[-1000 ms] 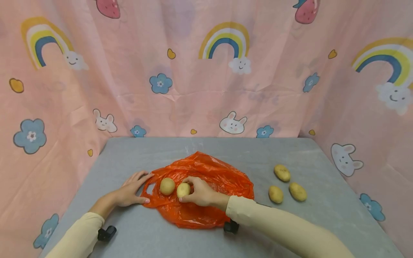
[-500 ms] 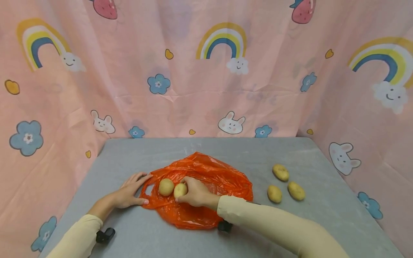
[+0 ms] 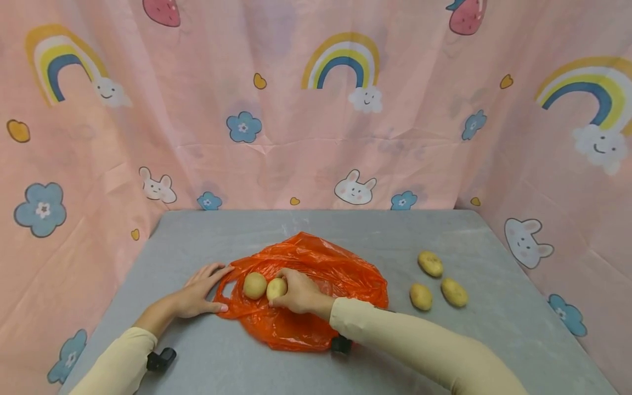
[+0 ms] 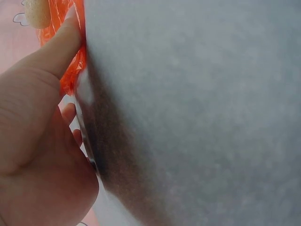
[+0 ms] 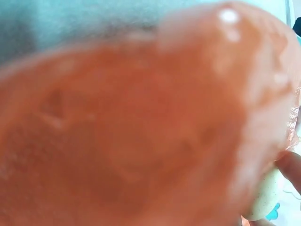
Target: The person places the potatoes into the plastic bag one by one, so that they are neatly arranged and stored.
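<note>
An orange-red plastic bag (image 3: 316, 255) lies flat and crumpled in the middle of the grey table. My right hand (image 3: 302, 293) pinches a potato (image 3: 276, 289) between thumb and fingers over the bag. Right beside it, on the bag near the handle end, sits a rounder potato (image 3: 254, 286). At the bag's left end my left hand (image 3: 196, 295) lies with fingers spread, thumb and fingertips on the handle edges. The left wrist view has the thumb against the bag (image 4: 73, 70). Blurred bag film fills most of the right wrist view, with the pinched potato (image 5: 265, 195) at lower right.
Three more potatoes lie in a loose group to the right: one farther back (image 3: 430, 264), one nearer (image 3: 421, 297) and one rightmost (image 3: 454, 292). A pink printed curtain (image 3: 306, 164) hangs behind the grey table (image 3: 237, 367) and along its sides.
My right hand has shifted slightly left with its potato, narrowing the gap to the rounder one. My left hand stays at the bag's handle end.
</note>
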### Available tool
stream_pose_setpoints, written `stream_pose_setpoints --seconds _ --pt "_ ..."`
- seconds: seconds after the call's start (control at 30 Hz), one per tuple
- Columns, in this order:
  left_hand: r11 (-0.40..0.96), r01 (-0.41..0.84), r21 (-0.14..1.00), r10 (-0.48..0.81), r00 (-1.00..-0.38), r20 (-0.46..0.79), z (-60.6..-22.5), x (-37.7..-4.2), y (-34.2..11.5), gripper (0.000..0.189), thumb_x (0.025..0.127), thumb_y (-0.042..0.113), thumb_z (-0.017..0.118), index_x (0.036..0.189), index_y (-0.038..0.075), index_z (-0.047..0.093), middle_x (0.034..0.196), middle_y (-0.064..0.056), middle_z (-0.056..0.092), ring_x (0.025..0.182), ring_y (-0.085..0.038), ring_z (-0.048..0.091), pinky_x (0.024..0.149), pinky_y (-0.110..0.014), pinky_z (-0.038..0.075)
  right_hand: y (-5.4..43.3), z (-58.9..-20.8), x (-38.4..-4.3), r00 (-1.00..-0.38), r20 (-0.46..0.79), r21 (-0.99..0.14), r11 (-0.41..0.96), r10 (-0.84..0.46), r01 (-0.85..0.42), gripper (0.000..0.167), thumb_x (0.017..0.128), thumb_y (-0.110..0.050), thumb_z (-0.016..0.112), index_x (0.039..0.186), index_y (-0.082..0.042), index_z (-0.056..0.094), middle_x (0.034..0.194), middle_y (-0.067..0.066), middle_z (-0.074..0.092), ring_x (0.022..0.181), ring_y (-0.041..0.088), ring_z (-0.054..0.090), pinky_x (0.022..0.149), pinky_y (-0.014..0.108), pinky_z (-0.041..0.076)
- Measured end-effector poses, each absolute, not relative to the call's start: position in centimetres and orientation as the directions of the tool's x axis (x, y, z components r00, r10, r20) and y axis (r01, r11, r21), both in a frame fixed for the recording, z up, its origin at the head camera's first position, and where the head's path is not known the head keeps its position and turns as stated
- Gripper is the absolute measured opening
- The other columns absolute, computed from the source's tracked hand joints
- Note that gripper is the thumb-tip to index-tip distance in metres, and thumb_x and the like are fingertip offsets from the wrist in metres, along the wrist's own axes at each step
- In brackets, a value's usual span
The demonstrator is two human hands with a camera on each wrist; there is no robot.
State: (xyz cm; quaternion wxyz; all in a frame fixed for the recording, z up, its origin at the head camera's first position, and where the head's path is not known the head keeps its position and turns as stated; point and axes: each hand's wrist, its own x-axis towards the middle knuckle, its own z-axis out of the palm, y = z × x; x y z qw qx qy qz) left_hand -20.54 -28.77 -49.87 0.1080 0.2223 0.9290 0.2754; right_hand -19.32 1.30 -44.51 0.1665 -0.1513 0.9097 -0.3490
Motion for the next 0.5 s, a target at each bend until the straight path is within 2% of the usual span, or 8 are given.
stream_pose_setpoints --seconds 0.27,0.5 --pt "0.754 0.355 0.553 0.472 -0.878 -0.078 -49.85 -20.53 -28.79 0.095 0.082 0.050 0.079 0.158 0.015 0.033 0.160 -0.019 0.028 0.149 -0.047 0.019 0.113 -0.076 0.015 0.94 -44.56 -19.41 -0.916 -0.198 -0.649 0.747 -0.350 -0.145 0.054 0.080 -0.029 0.087 0.125 -0.013 0.063 0.116 0.004 0.068 0.103 0.021 0.063 0.087 0.046 0.047" --pt "0.749 0.364 0.554 0.474 -0.879 -0.063 -49.66 -20.43 -28.85 0.095 0.081 0.049 0.080 0.157 0.015 0.034 0.159 -0.020 0.029 0.147 -0.048 0.020 0.112 -0.076 0.015 0.78 -44.66 -19.61 -0.914 -0.203 -0.620 0.768 -0.352 -0.158 0.053 0.080 -0.030 0.087 0.125 -0.014 0.063 0.116 0.002 0.068 0.103 0.019 0.062 0.085 0.044 0.046"
